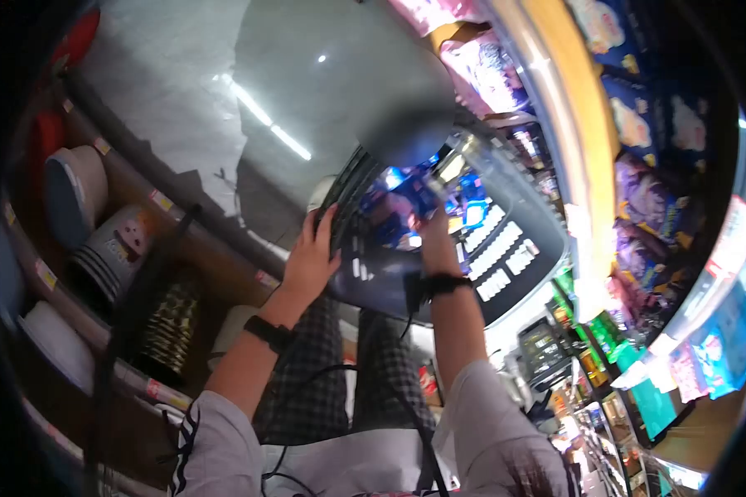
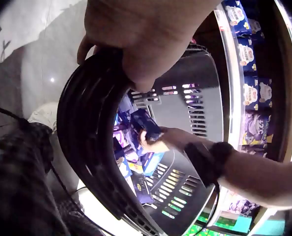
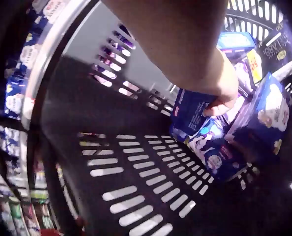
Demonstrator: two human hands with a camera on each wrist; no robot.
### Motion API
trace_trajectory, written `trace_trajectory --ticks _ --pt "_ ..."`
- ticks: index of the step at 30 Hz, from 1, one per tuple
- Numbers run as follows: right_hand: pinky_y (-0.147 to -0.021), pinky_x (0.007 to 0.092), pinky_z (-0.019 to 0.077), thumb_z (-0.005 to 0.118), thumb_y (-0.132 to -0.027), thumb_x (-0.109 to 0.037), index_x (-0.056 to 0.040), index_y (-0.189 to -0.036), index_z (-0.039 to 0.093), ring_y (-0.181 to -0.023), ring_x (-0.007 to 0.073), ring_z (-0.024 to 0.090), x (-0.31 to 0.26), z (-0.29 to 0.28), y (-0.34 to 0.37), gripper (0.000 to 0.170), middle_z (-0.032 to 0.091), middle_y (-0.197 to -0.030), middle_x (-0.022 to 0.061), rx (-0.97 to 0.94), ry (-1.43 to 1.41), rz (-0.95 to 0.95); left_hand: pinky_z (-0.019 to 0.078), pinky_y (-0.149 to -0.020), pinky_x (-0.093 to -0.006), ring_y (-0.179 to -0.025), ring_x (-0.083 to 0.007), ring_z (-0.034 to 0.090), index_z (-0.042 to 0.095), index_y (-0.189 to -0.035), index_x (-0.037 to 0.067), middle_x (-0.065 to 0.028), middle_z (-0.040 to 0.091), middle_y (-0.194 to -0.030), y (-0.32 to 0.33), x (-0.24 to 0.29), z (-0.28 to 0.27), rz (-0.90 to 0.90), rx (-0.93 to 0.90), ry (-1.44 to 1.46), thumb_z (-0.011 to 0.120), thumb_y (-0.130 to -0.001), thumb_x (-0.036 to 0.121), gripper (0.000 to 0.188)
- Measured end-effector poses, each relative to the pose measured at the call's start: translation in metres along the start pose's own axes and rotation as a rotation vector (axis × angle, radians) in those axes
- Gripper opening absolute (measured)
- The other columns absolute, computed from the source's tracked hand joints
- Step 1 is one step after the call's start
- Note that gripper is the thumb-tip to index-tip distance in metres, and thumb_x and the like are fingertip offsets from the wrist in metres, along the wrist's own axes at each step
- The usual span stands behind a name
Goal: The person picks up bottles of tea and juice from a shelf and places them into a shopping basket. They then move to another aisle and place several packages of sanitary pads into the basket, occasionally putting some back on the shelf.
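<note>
A black slotted shopping basket [image 1: 373,273] stands tilted in front of the person, with several blue and purple packets in it. At the rim [image 2: 84,128] on its left side, my left hand [image 1: 308,258] grips with the thumb inside and the fingers outside. My right hand [image 1: 435,236] reaches down into the basket. In the right wrist view its fingers pinch a dark blue packet [image 3: 186,112] low among the others. Against that one lie a blue-and-purple packet [image 3: 217,155] and a larger blue packet [image 3: 271,115].
Shelves of blue packets [image 2: 249,93] and purple packets [image 1: 651,199] run along the right. To the left, a low shelf holds bins, one a white bin with a printed face [image 1: 124,236]. Grey floor [image 1: 166,74] lies ahead. A cable [image 1: 414,406] hangs near the right arm.
</note>
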State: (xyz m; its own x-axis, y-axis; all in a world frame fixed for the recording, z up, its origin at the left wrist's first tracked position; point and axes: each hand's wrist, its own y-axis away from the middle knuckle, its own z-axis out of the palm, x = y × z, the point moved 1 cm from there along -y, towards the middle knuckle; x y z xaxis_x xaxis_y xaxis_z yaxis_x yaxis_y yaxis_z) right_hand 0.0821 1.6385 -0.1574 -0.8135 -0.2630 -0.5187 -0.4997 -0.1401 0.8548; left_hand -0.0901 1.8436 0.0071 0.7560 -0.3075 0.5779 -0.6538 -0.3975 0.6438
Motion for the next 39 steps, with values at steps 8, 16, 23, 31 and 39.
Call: trace_trajectory --ticks 8,16,23,31,39 --pt "-0.048 0.021 0.0344 0.056 -0.078 -0.02 -0.0072 -0.11 0.047 -0.064 0.0093 0.046 -0.12 -0.014 0.183 0.035 0.051 -0.086 0.0033 0.314 0.52 -0.343 0.0411 -0.088 -0.0436 -0.111 -0.037 0.044 0.015 -0.139 0.022 -0.0195 0.033 -0.13 0.01 0.006 0.014 0.009 0.079 -0.064 0.068 -0.067 0.011 0.09" --pt "-0.094 0.0415 0.0385 0.054 -0.082 -0.022 -0.0048 -0.129 0.033 -0.111 0.0269 0.047 -0.287 0.023 0.25 0.054 0.046 -0.122 0.0149 -0.141 -0.08 -0.749 0.0431 -0.084 -0.0457 -0.107 -0.0353 0.048 0.013 -0.139 0.028 -0.0166 0.033 -0.131 0.02 0.015 0.031 -0.002 0.129 -0.07 0.069 -0.066 0.011 0.093" --pt "-0.087 0.0297 0.0403 0.052 -0.085 -0.012 -0.0072 -0.123 0.038 -0.106 0.0181 0.046 -0.324 0.053 0.22 0.041 0.046 -0.119 0.0107 -0.044 0.199 -0.953 0.0437 -0.082 -0.0462 -0.105 -0.0355 0.049 0.014 -0.139 0.027 -0.0172 0.034 -0.13 0.022 0.011 0.04 -0.002 0.156 -0.084 0.069 -0.066 0.011 0.092" --pt "-0.076 0.0266 0.0446 0.055 -0.087 -0.012 -0.0034 -0.12 0.041 -0.095 0.0143 0.052 -0.377 0.057 0.154 0.036 0.049 -0.115 0.0094 -0.028 0.452 -1.116 0.0438 -0.082 -0.0452 -0.106 -0.036 0.048 0.014 -0.139 0.028 -0.0173 0.033 -0.13 0.019 0.011 0.032 -0.024 0.13 -0.077 0.069 -0.067 0.012 0.092" --pt "-0.093 0.0306 0.0379 0.051 -0.087 -0.009 -0.0005 -0.132 0.03 -0.105 0.0202 0.049 -0.4 0.052 0.083 0.05 0.043 -0.123 0.0149 0.095 0.87 -1.118 0.0428 -0.085 -0.0448 -0.109 -0.0357 0.047 0.014 -0.139 0.028 -0.017 0.032 -0.131 0.017 0.009 0.026 -0.025 0.103 -0.049 0.069 -0.068 0.012 0.091"
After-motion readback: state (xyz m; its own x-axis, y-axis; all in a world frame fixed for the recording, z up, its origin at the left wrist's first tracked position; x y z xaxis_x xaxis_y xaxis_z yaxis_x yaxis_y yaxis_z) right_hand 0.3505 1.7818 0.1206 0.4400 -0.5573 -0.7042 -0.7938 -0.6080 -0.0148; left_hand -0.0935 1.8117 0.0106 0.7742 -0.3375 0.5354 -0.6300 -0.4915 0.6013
